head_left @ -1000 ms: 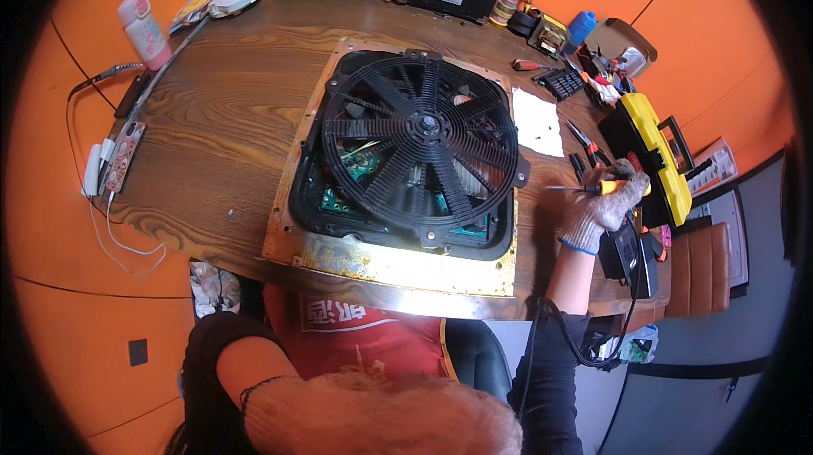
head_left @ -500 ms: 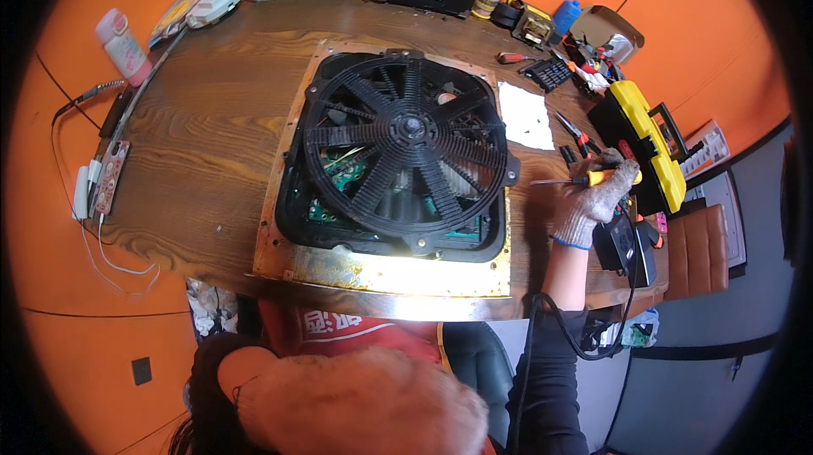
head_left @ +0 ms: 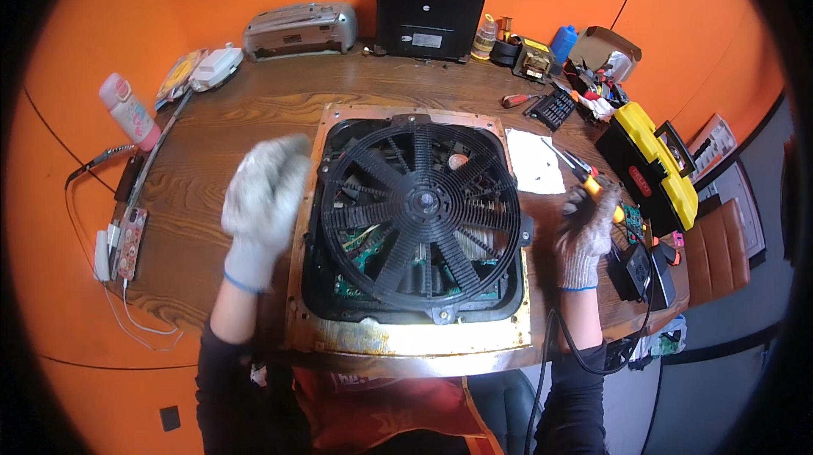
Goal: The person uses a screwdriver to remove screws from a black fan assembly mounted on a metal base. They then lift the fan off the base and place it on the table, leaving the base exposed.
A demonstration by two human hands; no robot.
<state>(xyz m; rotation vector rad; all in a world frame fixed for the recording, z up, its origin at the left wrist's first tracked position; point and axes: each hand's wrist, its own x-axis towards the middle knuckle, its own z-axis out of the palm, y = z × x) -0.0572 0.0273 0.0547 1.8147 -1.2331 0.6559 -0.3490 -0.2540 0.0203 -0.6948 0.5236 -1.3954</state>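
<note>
A black round fan (head_left: 425, 201) with a ribbed grille lies over an open square metal case (head_left: 373, 336) in front of me. Green circuit board (head_left: 349, 275) shows through its spokes. My right hand (head_left: 584, 239), in a white knit glove, is closed around the yellow handle of a screwdriver (head_left: 592, 185), right of the case; the shaft points up and to the left. Also gloved, my left hand (head_left: 267, 188) hangs by the case's left edge. It is smeared by motion, so its fingers do not show clearly, and I see nothing held in it.
White paper (head_left: 533, 163) with small dark bits lies right of the case. A yellow-and-black toolbox (head_left: 648, 163), a red-handled screwdriver (head_left: 515, 101) and a black adapter (head_left: 631, 270) are farther right. A black cable (head_left: 583, 357) crosses my right forearm. A phone (head_left: 131, 243) lies left.
My left hand has risen from low in front of me to beside the case's left edge. The screwdriver has swung from nearly level to tilted upward. The whole view has shifted.
</note>
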